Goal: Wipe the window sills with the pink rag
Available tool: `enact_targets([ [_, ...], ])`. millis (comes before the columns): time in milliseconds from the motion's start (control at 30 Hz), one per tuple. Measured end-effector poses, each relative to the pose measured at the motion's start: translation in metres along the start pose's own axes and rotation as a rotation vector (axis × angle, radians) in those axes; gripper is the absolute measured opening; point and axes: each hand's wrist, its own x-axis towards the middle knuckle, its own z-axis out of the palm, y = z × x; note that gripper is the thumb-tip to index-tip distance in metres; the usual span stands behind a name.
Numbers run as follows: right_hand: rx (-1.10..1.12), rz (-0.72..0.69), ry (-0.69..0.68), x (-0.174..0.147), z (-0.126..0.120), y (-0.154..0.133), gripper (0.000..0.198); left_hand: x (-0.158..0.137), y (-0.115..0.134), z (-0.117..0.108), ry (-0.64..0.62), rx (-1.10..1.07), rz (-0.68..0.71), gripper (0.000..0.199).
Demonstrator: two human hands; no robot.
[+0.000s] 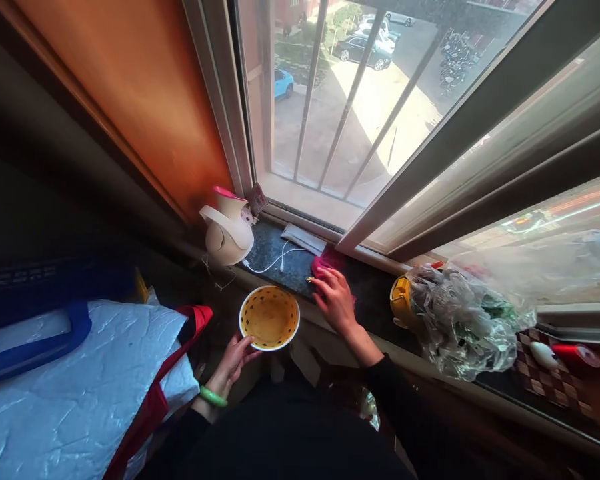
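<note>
My left hand (pixel 236 359) grips the near rim of a yellow plastic basket (pixel 270 319) with a white rim and rows of small holes around its wall. The basket is held in the air in front of the windowsill, and no contents show in it. A green bangle (pixel 213 397) circles my left wrist. Above the dark sill, my right hand (pixel 337 300) has its fingers bent, with a small yellowish bit (pixel 311 279) at the fingertips, too small to name. Bright pink cloth (pixel 325 261) lies just beyond these fingers, partly covered by the hand.
A white jug-like container (pixel 229 240), a white cable (pixel 267 269) and a flat white packet (pixel 304 238) are on the dark sill (pixel 265 241). To the right are a yellow container (pixel 401 301) and crumpled clear plastic bags (pixel 470 320). A silvery insulated bag (pixel 80 393) fills the left.
</note>
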Motion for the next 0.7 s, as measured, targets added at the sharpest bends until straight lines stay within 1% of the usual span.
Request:
enact_targets([
  [67, -0.106, 0.053, -0.018, 0.015, 0.018, 0.014, 0.024, -0.002, -0.001, -0.002, -0.003, -0.013, 0.006, 0.036],
  [133, -0.147, 0.058, -0.023, 0.024, 0.023, 0.020, 0.012, -0.002, -0.004, -0.006, -0.002, -0.025, 0.009, 0.035],
  [200, -0.107, 0.035, 0.008, 0.026, 0.017, 0.016, 0.005, 0.000, -0.007, -0.009, 0.009, -0.029, 0.010, 0.033],
  [267, -0.014, 0.038, 0.102, 0.020, 0.000, 0.002, 0.006, 0.005, -0.010, -0.011, 0.022, -0.022, 0.011, 0.032],
  [367, 0.096, 0.067, 0.320, -0.005, -0.042, -0.021, 0.013, 0.013, -0.011, -0.013, 0.030, -0.011, 0.011, 0.034],
  [400, 0.090, 0.072, 0.410, -0.018, -0.061, -0.025, 0.014, 0.016, -0.010, -0.013, 0.026, -0.011, 0.011, 0.034],
  [467, 0.000, 0.093, 0.629, -0.050, -0.101, -0.024, 0.012, 0.018, -0.009, -0.012, 0.017, -0.011, 0.013, 0.032],
  [533, -0.166, 0.171, 0.871, -0.084, -0.142, -0.010, 0.013, 0.020, -0.006, -0.011, 0.013, -0.008, 0.016, 0.029],
  [600, -0.317, 0.322, 1.073, -0.115, -0.178, 0.015, 0.025, 0.020, -0.002, -0.010, 0.016, 0.000, 0.020, 0.024],
  [633, -0.365, 0.403, 1.137, -0.128, -0.191, 0.029, 0.033, 0.020, 0.000, -0.010, 0.017, 0.008, 0.021, 0.022],
  [700, -0.419, 0.540, 1.174, -0.146, -0.210, 0.056, 0.044, 0.020, 0.004, -0.008, 0.018, 0.034, 0.019, 0.018],
])
